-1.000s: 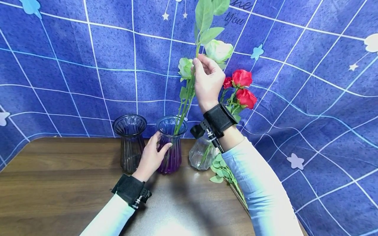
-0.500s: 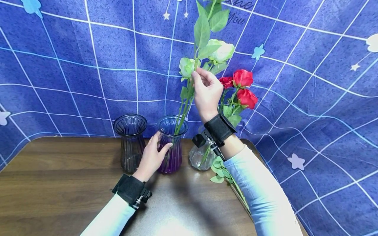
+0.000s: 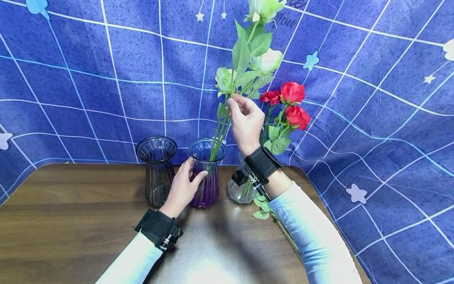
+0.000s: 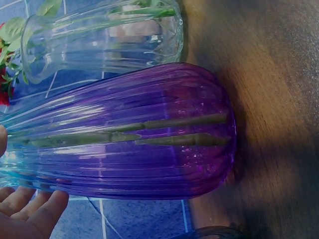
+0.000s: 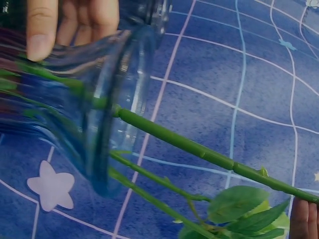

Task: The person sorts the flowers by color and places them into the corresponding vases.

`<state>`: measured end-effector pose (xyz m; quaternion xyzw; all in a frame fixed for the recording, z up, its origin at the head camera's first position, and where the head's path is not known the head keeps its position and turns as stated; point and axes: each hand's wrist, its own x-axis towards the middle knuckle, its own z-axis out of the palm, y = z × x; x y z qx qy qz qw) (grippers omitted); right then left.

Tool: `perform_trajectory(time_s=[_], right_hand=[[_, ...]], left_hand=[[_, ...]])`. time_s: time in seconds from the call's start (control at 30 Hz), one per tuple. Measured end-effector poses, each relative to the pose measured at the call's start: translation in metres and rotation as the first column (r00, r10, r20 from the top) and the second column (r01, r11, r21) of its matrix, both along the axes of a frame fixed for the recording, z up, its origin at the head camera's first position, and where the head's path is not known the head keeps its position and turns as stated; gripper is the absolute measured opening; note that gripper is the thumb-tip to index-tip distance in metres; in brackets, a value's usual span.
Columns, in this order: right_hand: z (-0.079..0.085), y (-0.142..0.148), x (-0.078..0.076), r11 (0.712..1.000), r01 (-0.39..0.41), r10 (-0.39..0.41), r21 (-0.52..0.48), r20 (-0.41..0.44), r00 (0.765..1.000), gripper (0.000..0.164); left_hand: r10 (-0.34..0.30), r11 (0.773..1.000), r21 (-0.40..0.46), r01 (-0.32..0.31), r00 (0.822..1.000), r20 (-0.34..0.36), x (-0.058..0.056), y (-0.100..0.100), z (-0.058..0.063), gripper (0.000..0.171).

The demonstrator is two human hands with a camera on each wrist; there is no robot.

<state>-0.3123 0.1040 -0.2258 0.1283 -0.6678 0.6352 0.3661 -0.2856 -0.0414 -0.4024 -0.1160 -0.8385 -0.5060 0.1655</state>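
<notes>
My left hand (image 3: 181, 188) holds a blue-to-purple ribbed glass vase (image 3: 210, 188) near its neck, thumb in front and fingers on the left side. Above it, my right hand (image 3: 248, 125) pinches the green stem (image 5: 184, 143) of a tall white-green rose (image 3: 265, 11). That stem slants down through the vase's mouth in the right wrist view. Two other pale roses stand in the same vase, a small one (image 3: 224, 80) on the left and a larger one (image 3: 267, 61) behind the leaves. Stem ends (image 4: 199, 139) show near the vase's base in the left wrist view.
A dark grey glass vase (image 3: 156, 177) stands left of the purple one. To the right is a clear vase (image 3: 240, 193) with red flowers (image 3: 297, 116), partly behind my right wrist. Leafy stems (image 3: 262, 213) lie on the wooden table (image 3: 88, 221); a blue curtain (image 3: 88, 98) hangs behind.
My right hand has come down with the pinched stem, so the tall rose's leaves sit lower and its bloom has entered the head view. My left hand stays on the vase.
</notes>
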Motion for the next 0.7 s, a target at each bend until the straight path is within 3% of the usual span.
perform_trajectory(time_s=[0.7], right_hand=[[-0.041, -0.002, 0.001, 0.999, -0.028, 0.026, 0.028, 0.093, 0.995, 0.018]], left_hand=[[-0.003, 1.0, -0.004, 0.003, 1.0, -0.013, 0.001, 0.0, 0.001, 0.064]])
